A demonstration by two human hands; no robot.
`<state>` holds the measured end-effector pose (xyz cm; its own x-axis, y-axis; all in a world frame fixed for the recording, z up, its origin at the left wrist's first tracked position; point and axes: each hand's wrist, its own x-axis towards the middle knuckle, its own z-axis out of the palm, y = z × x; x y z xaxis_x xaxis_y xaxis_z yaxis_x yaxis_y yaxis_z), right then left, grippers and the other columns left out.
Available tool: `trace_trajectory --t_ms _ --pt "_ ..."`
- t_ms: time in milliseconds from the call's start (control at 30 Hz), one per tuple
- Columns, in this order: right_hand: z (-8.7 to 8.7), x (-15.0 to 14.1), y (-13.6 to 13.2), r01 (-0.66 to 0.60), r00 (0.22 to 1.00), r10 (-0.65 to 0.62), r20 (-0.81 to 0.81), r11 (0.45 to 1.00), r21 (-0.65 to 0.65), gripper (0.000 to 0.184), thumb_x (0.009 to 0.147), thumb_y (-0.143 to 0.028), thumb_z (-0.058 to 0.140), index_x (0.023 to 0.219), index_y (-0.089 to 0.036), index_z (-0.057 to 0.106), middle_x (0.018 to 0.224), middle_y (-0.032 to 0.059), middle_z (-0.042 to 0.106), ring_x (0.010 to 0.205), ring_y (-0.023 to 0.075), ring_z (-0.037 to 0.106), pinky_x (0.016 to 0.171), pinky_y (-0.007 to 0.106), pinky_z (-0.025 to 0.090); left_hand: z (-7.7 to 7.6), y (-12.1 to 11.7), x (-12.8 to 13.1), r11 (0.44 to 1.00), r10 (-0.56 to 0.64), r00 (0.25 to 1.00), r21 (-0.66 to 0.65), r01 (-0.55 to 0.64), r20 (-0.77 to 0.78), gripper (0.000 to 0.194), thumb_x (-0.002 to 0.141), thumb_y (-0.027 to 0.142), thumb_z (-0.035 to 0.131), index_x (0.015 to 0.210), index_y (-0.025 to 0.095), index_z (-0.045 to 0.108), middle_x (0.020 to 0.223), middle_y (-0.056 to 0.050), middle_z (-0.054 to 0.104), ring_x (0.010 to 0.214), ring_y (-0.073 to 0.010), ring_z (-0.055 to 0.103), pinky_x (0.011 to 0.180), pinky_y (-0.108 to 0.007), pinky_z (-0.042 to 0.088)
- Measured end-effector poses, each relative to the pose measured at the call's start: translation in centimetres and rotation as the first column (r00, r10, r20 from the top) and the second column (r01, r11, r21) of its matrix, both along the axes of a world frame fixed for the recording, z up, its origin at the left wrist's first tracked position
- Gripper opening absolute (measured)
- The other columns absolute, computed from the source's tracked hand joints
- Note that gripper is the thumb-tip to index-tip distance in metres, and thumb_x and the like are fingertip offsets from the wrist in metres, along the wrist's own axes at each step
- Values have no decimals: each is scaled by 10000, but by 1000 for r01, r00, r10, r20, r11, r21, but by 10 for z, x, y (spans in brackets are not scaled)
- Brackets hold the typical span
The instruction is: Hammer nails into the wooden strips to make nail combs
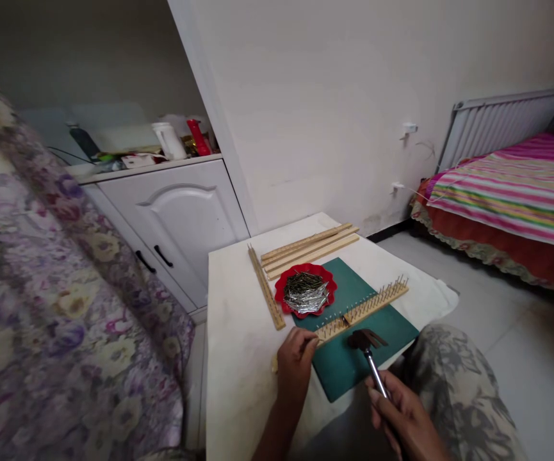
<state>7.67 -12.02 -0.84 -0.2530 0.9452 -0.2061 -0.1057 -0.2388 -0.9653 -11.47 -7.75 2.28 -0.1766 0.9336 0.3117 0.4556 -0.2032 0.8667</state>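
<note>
The near end of the nail-studded strip (378, 307) is held in the narrow pinch of the left hand (296, 353); whether anything else is pinched cannot be told. The hammer (373, 366) is gripped in the fully curled right hand (400, 407), its head beyond the fingers. Square blows, clear of the left fingertips, are judged advisable.
</note>
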Motion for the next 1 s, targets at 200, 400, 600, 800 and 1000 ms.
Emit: trace_trajectory --t_ms 200,400,600,800,1000 --pt "0 -1 -1 -11 1000 11 13 1000 -5 378 761 -575 542 848 -221 442 456 -119 488 239 11 255 268 130 171 -5 5 0 1000 24 980 -1 -25 -198 203 852 270 450 748 188 604 765 -18 589 753 -146 565 689 -239 434" --pt "-1 0 0 -13 1000 13 -7 1000 -13 354 772 -550 546 857 -224 438 461 -117 494 247 13 267 270 127 175 -9 7 0 999 28 969 -11 -32 -245 196 852 250 432 761 192 596 784 -20 594 764 -146 568 704 -242 432" --pt "-3 0 1 -14 1000 14 22 1000 -23 374 769 -567 532 877 -221 441 451 -123 482 246 13 253 266 129 170 -11 7 -1 1000 11 952 -5 -13 -307 207 870 243 412 786 194 595 806 -22 587 782 -142 567 724 -243 423" --pt "7 2 1 -15 999 15 32 1000 19 348 778 -533 540 881 -207 474 448 -121 472 268 19 270 280 127 163 -12 8 1 1000 25 944 -4 -28 -329 190 862 247 431 792 201 601 798 -11 588 776 -136 564 716 -232 420" --pt "25 -1 9 -158 985 155 71 986 44 334 840 -506 466 957 -193 474 488 -111 504 255 25 290 258 134 185 -15 12 1 1000 1 948 -29 -11 -319 177 850 249 459 781 197 614 789 -2 587 758 -126 561 700 -221 412"
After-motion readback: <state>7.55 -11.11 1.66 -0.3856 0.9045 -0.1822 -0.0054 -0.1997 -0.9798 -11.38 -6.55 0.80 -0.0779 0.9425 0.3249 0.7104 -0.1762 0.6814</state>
